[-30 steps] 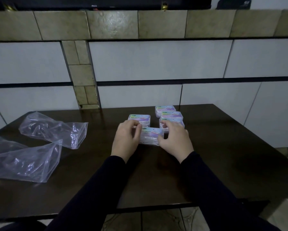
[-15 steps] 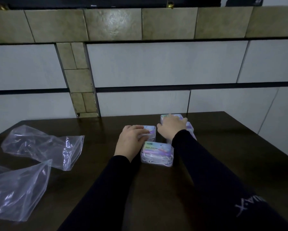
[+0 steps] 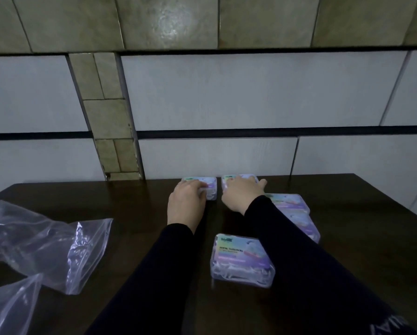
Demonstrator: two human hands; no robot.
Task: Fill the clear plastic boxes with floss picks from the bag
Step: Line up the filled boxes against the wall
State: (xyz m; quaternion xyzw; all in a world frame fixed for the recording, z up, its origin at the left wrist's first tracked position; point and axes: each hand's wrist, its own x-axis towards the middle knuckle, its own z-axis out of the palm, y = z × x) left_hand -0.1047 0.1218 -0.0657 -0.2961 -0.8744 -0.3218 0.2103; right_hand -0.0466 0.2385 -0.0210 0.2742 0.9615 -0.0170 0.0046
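The dark, smooth wooden counter (image 3: 347, 238) runs up to a tiled wall (image 3: 214, 97) of pale panels and mottled olive squares. On the counter's left side lie two crumpled clear plastic bags, one (image 3: 41, 240) toward the middle of the left edge and another (image 3: 9, 305) at the near left corner; both look limp and emptied, thin and glossy with sharp creases.

Five rectangular clear boxes with rounded corners and iridescent printed labels sit right of centre. The nearest box (image 3: 241, 259) shows white floss picks packed behind its see-through wall and its lid is down. Two more boxes (image 3: 297, 211) lie partly hidden under the right sleeve, toward the right edge.

At the far edge, against the wall, stand the last two. The left hand (image 3: 185, 204) rests over the left far box (image 3: 208, 187), fingers curled round its near side in a hold. The right hand (image 3: 239, 194) lies flat, fingers spread, on top of the right far box (image 3: 229, 177).

The filling looks finished; what remains seems only lining up the boxes.
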